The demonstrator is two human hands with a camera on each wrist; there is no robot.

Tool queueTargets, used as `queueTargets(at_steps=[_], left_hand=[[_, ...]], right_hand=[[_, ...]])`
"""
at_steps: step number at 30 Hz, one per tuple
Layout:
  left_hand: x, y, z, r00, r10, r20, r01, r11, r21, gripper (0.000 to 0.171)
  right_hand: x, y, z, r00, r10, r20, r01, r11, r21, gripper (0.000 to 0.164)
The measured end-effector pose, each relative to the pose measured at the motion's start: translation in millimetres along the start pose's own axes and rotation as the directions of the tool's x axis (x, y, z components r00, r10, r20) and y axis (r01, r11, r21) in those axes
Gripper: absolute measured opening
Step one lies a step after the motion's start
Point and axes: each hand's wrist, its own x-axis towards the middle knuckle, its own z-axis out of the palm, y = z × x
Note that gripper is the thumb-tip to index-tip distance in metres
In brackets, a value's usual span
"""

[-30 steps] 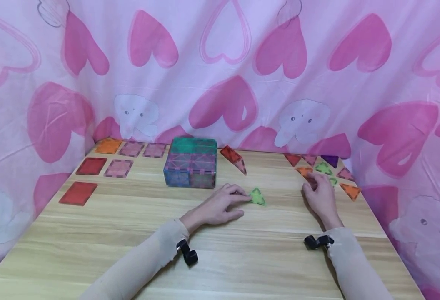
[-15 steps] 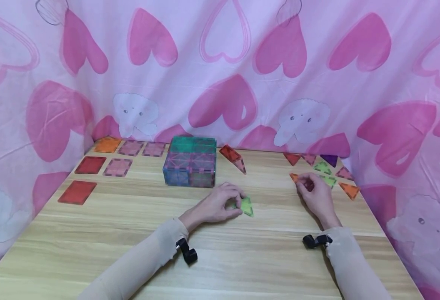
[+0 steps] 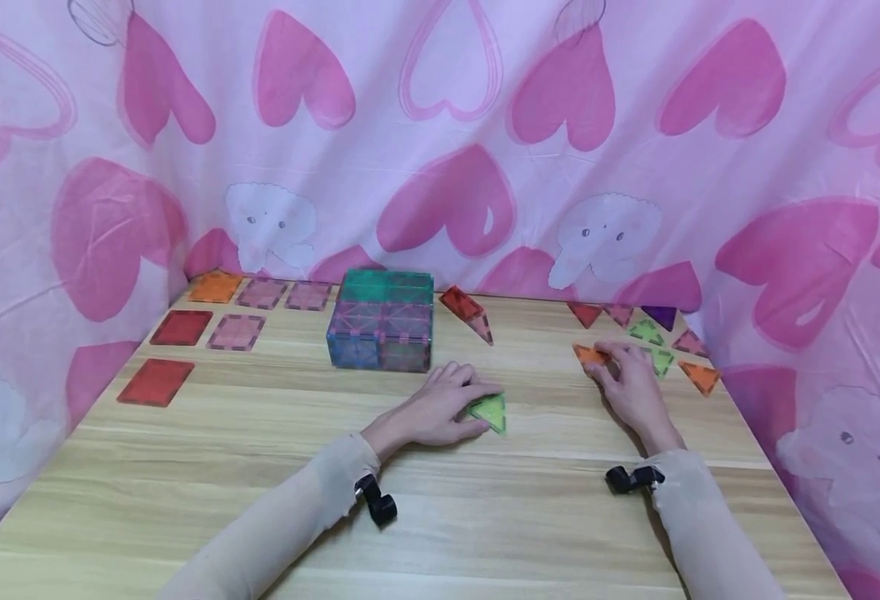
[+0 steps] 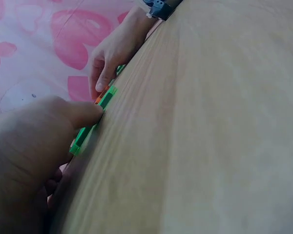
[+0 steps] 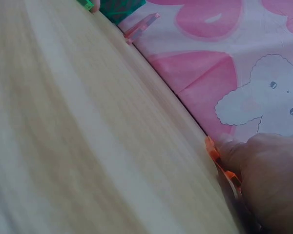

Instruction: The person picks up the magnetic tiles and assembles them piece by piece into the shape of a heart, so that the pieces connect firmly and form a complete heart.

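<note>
Near the middle of the table, my left hand (image 3: 438,408) pinches a light-green triangular magnetic tile (image 3: 489,412) between thumb and index finger. The left wrist view shows this green tile (image 4: 79,141) edge-on, with the thumb against it. On the right, my right hand (image 3: 635,390) pinches an orange triangular magnetic tile (image 3: 586,354), partly covered by its fingers. Edge-on in the right wrist view, the orange tile (image 5: 214,152) looks slightly tilted. Close to the right hand lie a green triangle (image 3: 662,363) and another orange triangle (image 3: 703,377).
A box of joined translucent tiles (image 3: 380,321) stands at the back centre. Right of it, a red tile (image 3: 460,304) touches a pink one. Square tiles, including a red square (image 3: 157,383), lie at left. More triangles, one purple (image 3: 660,317), lie back right, before a pink curtain (image 3: 440,108).
The left hand has drawn the green triangle closer, and its thumb now meets the tile. The right hand has shifted slightly left with the orange triangle, uncovering more of the green triangle beside it.
</note>
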Motion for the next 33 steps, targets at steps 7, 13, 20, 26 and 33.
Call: queueTargets(at_steps=[7, 13, 20, 26, 33], left_hand=[[2.7, 4.4, 2.6, 1.000, -0.021, -0.015, 0.021, 1.000, -0.009, 0.069], [9.3, 12.8, 3.3, 0.999, -0.035, -0.002, 0.035, 0.999, 0.004, 0.069], [10.0, 5.2, 5.9, 0.996, -0.070, -0.052, 0.060, 0.984, -0.167, 0.062], [7.2, -4.7, 7.2, 0.977, -0.118, -0.178, 0.024, 0.890, -0.456, 0.049], [7.6, -6.3, 7.0, 0.944, -0.182, -0.275, 0.050, 0.904, -0.425, 0.021]], right_hand=[[-2, 0, 0, 1.000, 0.019, 0.011, -0.019, 0.999, 0.036, 0.049], [-5, 3, -3, 0.999, 0.036, 0.016, -0.037, 0.998, 0.058, 0.048], [-7, 3, -2, 0.999, 0.038, 0.015, -0.039, 0.998, 0.055, 0.050], [-6, 4, 1, 1.000, 0.015, -0.028, -0.013, 0.997, 0.075, 0.050], [-7, -2, 1, 0.998, 0.038, -0.046, -0.023, 0.960, 0.280, 0.041]])
